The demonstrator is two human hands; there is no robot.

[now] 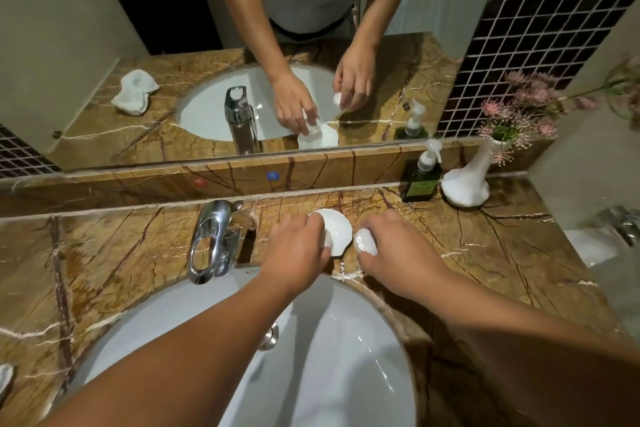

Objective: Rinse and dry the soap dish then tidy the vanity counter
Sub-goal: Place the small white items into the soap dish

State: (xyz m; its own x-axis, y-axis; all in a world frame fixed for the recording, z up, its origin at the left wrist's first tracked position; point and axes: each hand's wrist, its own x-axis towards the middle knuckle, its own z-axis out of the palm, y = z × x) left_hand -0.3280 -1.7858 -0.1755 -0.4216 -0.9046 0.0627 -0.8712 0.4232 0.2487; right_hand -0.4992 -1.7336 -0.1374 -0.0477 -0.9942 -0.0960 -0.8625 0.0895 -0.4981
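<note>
Two hands at work, head view | left hand (298, 246) grip clamped on dish (335, 229), steadying it on counter (485, 253) at sink's (311, 357) 12 o'clock | right hand (388, 253) grip pinches soap (365, 242), at dish's 3 o'clock, likely clearing it for rinsing | tap (211, 241) at 9 o'clock.

soap dish (337, 230): left part hidden by fingers (313, 224) | white object (365, 242): possibly soap
</note>
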